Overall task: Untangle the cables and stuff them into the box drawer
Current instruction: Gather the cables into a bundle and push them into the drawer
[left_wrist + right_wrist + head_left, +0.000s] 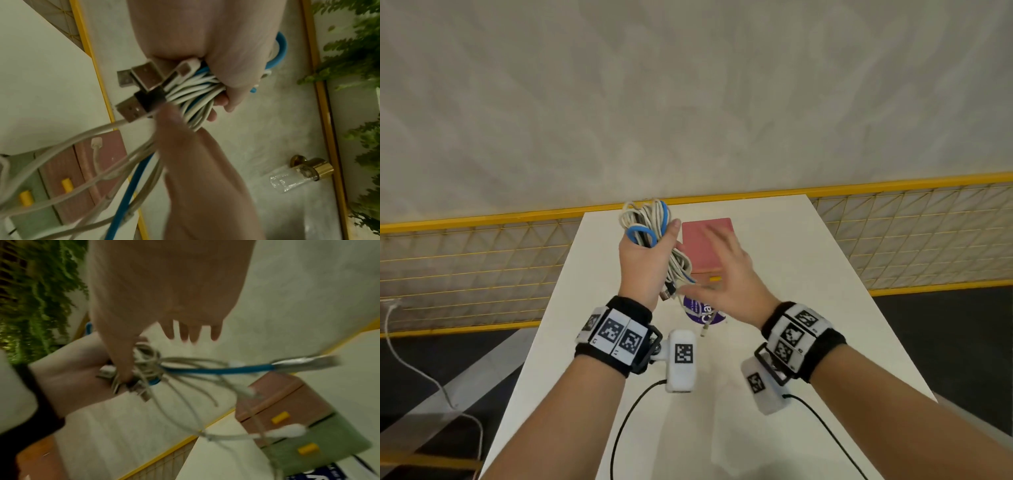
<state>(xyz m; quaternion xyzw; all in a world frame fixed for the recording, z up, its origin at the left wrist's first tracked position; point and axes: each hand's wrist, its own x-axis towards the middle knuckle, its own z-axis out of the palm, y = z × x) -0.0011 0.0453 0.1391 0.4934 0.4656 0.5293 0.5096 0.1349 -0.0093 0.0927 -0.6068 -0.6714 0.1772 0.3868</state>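
Left hand (642, 262) fist gripping tangled cables (650, 224), right hand (726, 277) fingers spread, holding nothing, pink box (705, 240) near desk (808, 274) far edge, purple sticker (703, 313) lettering too blurred to read

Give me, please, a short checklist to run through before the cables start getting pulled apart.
1. Left hand grips the cable bundle: ok.
2. Right hand free to pull a strand: ok, fingers spread, holding nothing.
3. Loose ends hang free to pick from: ok, blue cable and white ones dangle.
4. Cables untangled: not ok, still one bunch.
5. Box within reach on the table: ok.
6. Drawer open to receive cables: not ok, both look closed.
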